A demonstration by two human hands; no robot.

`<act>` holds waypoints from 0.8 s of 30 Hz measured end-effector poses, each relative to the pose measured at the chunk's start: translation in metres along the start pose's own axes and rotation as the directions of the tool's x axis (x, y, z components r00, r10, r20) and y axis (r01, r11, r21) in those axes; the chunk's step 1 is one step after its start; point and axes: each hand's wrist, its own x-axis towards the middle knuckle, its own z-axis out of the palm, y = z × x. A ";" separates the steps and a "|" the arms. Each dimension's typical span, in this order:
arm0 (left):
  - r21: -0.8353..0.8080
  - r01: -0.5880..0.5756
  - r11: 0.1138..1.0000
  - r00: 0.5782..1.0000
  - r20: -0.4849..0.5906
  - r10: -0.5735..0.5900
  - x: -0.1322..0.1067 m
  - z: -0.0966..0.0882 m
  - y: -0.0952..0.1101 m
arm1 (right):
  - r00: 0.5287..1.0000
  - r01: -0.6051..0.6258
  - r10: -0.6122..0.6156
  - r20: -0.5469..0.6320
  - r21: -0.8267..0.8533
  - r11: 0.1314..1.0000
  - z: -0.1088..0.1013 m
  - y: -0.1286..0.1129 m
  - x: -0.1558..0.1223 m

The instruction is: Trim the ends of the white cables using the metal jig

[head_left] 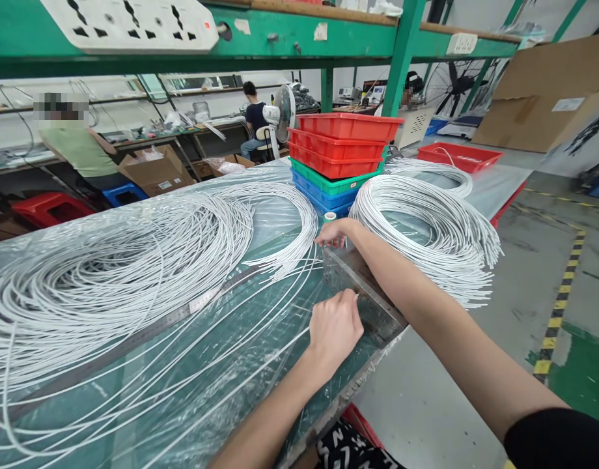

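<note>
My left hand is closed in a loose fist on the plastic-covered table, pinching thin white wires beside a clear block. My right hand reaches past the far end of that block, fingers curled on wire ends. A big loose heap of white wire spreads across the table to the left, over a long steel ruler. A tidier coil of white wire lies right of my right forearm.
Stacked red, green and blue trays stand behind the block, another red tray farther right. A green shelf with a power strip hangs overhead. People sit at benches behind. The table edge and floor lie right.
</note>
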 end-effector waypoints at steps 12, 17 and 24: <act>0.005 0.000 1.000 1.000 0.003 0.000 0.000 0.001 0.000 | 1.000 -0.010 0.010 0.006 -0.002 1.000 -0.001 0.001 0.002; 0.003 -0.005 1.000 1.000 -0.001 0.005 0.000 0.000 0.000 | 1.000 0.001 -0.001 0.019 -0.009 1.000 -0.002 0.003 0.006; 0.001 -0.002 1.000 1.000 0.014 0.002 -0.001 0.001 0.000 | 1.000 -0.008 0.008 0.013 -0.004 1.000 0.000 0.001 0.004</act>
